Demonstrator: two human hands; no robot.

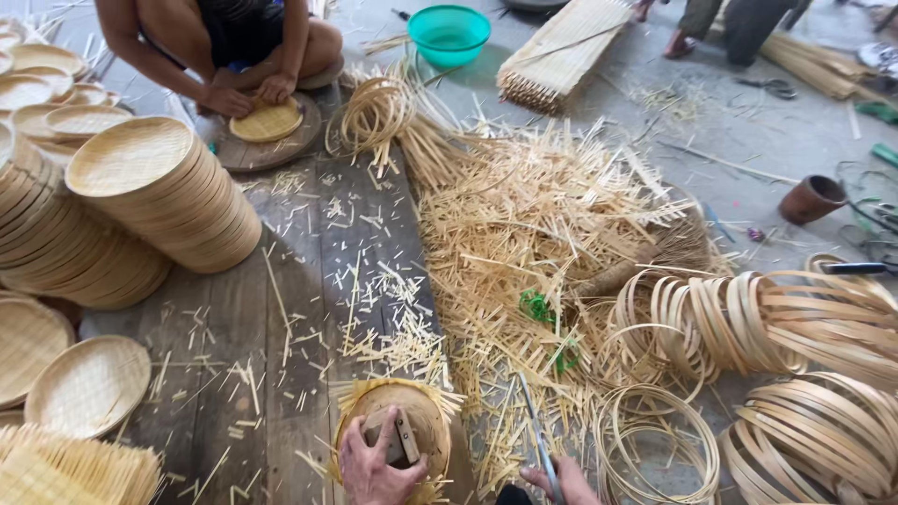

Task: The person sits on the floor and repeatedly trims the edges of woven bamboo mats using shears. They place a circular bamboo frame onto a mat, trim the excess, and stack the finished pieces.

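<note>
At the left edge of the dark wooden plank floor (281,309), tall leaning stacks of finished round woven bamboo trays (159,201) stand side by side, and a few single shallow trays (89,383) lie loose near the lower left corner, above a flat bundle of cut pale splints (65,472). These piles suggest that much of the work is already done.

At the bottom edge, near the middle, the left hand (374,468) presses flat, fingers spread, on a small dark block (404,440) that sits on a round woven bamboo disc with untrimmed splint ends sticking out around its rim (398,421). Those ragged ends point to a piece whose edge is not yet trimmed or hooped. Just to its right, the right hand (566,482) is closed around the handle of long metal shears (538,435), blades pointing up and away from the disc, not touching it.

Farther right, a wide heap of pale bamboo offcuts (543,234) covers the boards, and beyond it, toward the right edge, lie rows of bent bamboo hoops (776,327), apparently still waiting for use.

At the top edge another person's hands (248,93) rest on a small woven disc (267,122), with a teal plastic bowl (449,33) to the right.
</note>
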